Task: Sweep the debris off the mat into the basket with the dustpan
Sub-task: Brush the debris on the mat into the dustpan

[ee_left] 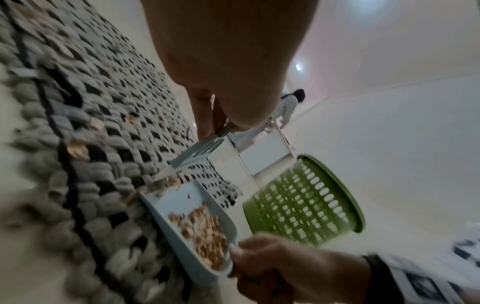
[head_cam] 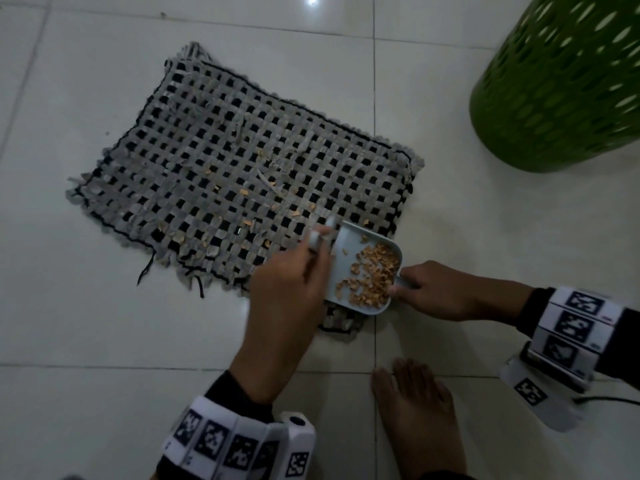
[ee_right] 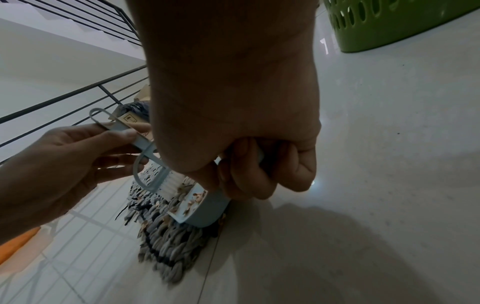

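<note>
Head view: your right hand is wrapped round the handle of the dustpan, which sits on the mat's near right corner, loaded with tan debris. Your left hand pinches a small brush, bristles at the dustpan's mouth. More scraps lie scattered across the mat. Green basket stands on the floor, well apart from the mat, far right.

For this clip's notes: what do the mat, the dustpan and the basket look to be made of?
Mat: woven fabric strips, grey and black, soft and matt, with frayed ends at the edges. Dustpan: pale blue, probably moulded plastic, smooth with a slight sheen and rounded walls. Basket: green, likely plastic, with regular oval holes through its wall.
</note>
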